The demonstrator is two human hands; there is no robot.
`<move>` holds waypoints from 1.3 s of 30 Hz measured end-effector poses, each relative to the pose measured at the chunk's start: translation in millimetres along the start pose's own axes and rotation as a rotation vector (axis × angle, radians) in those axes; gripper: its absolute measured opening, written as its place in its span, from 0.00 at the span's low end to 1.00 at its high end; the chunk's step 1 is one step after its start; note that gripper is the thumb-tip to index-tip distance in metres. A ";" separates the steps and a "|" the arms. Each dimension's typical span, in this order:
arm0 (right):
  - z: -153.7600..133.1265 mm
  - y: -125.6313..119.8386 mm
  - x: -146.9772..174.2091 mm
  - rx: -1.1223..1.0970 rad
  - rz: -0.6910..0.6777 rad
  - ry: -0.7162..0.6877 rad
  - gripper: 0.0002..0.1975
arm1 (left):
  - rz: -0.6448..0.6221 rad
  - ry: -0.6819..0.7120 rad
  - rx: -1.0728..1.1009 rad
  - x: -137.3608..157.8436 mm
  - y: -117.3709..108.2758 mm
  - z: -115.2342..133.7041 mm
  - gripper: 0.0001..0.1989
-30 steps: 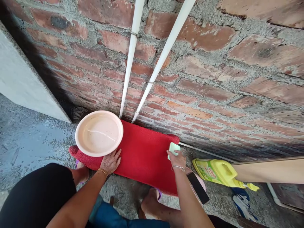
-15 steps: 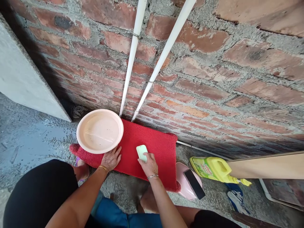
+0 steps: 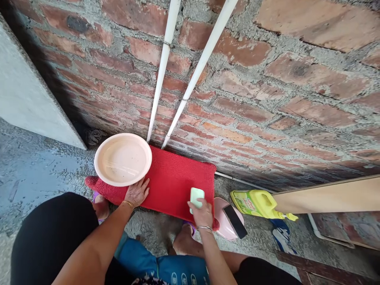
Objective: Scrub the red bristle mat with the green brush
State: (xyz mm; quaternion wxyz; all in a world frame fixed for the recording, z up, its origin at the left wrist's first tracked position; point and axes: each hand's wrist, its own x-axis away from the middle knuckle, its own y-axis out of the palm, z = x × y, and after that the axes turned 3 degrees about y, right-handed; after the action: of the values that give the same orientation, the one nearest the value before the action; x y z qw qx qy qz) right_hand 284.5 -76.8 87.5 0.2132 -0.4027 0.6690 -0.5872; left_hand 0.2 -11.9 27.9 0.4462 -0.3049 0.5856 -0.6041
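Observation:
A red fluffy mat (image 3: 168, 174) lies across a low support in front of the brick wall. On its right part my right hand (image 3: 204, 213) is closed around a pale green block with rounded corners (image 3: 197, 194); the underside of the block is hidden, so I cannot tell whether it is a brush or a bar of soap. My left hand (image 3: 137, 193) rests flat on the mat's near edge, fingers spread, just below the rim of a pale pink basin (image 3: 123, 183). The basin stands on the mat's left part with some clear water in it.
Right of the mat, a black phone (image 3: 235, 221) lies on a pink plastic lid or basin (image 3: 221, 208). A yellow detergent jug (image 3: 255, 202) lies on its side beyond it, near a blue-and-white shoe (image 3: 283, 237). White pipes (image 3: 190, 89) run down the wall.
My right hand has slid the pale green block rightward and slightly nearer over the mat. My left hand stays in place on the mat. The view has shifted a little.

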 end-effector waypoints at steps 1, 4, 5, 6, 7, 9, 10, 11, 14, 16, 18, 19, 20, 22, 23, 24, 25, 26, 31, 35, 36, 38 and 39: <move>-13.2 6.9 10.1 -0.008 -0.049 -0.030 0.17 | -0.001 0.001 -0.003 -0.1 -0.9 0.1 0.22; -52.0 27.2 42.4 -0.024 -0.203 -0.211 0.16 | -0.001 0.006 -0.009 -0.7 -3.5 0.7 0.22; -61.8 32.4 51.2 -0.017 -0.230 -0.276 0.16 | -0.001 0.009 -0.008 -0.8 -4.0 0.8 0.22; -68.8 35.9 57.9 -0.004 -0.245 -0.330 0.15 | -0.001 0.011 -0.005 -0.9 -4.2 0.9 0.22; -72.5 37.8 62.1 0.015 -0.254 -0.365 0.15 | -0.001 0.012 -0.001 -1.0 -4.1 0.8 0.22; -69.2 35.9 62.5 0.061 -0.262 -0.367 0.15 | -0.001 0.005 0.013 -1.0 -2.9 0.5 0.22; -62.4 32.3 59.2 0.086 -0.264 -0.341 0.15 | 0.000 0.001 0.021 -0.8 -2.0 0.2 0.22; -52.9 27.3 54.3 0.112 -0.263 -0.301 0.15 | 0.000 -0.004 0.028 -0.6 -1.0 0.0 0.22; -14.5 6.0 35.0 0.207 -0.244 -0.138 0.15 | -0.002 -0.004 0.044 0.3 1.2 -0.5 0.22; 12.0 -10.2 21.8 0.264 -0.240 -0.018 0.16 | -0.006 -0.005 0.045 0.8 1.5 -0.5 0.22; 34.0 -24.7 10.3 0.296 -0.248 0.113 0.16 | -0.012 -0.006 0.044 1.0 1.0 -0.4 0.22; 42.6 -30.4 5.7 0.301 -0.247 0.175 0.16 | -0.014 -0.009 0.044 1.0 0.7 -0.3 0.22; 49.3 -34.8 2.0 0.301 -0.243 0.226 0.16 | -0.015 -0.011 0.045 0.9 0.4 -0.3 0.22; 56.4 -38.3 -1.5 0.287 -0.225 0.286 0.17 | -0.015 -0.014 0.051 0.6 -0.2 -0.5 0.22; 56.8 -37.3 -1.0 0.271 -0.216 0.287 0.16 | -0.015 -0.014 0.054 0.4 -0.4 -0.6 0.23; 55.0 -34.5 1.3 0.247 -0.212 0.273 0.16 | -0.016 -0.013 0.057 0.3 -0.6 -0.7 0.23; 51.2 -30.2 5.4 0.217 -0.210 0.244 0.15 | -0.019 -0.011 0.060 0.1 -0.7 -0.8 0.23; 45.7 -24.6 11.0 0.180 -0.203 0.195 0.15 | -0.021 -0.011 0.062 0.0 -0.8 -0.8 0.23; 6.7 11.8 52.3 -0.003 -0.172 -0.163 0.12 | -0.024 -0.016 0.065 0.0 -0.6 -1.0 0.22; -12.4 33.4 75.6 -0.010 -0.197 -0.323 0.10 | -0.012 -0.022 0.088 0.2 0.5 -1.5 0.22; -13.1 35.9 77.6 0.005 -0.206 -0.347 0.10 | -0.011 -0.022 0.088 0.2 0.5 -1.6 0.22; -9.1 36.9 76.9 0.045 -0.214 -0.371 0.10 | -0.016 -0.020 0.077 0.1 0.2 -1.8 0.22; -4.7 35.3 74.5 0.067 -0.211 -0.367 0.09 | -0.020 -0.018 0.068 0.1 -0.1 -1.9 0.22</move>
State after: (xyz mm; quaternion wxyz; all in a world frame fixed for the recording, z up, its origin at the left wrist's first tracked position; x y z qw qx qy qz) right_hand 227.2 -133.2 68.7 0.2821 -0.5634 0.5532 -0.5449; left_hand -1.6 -11.2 27.8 0.4555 -0.3008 0.5576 -0.6254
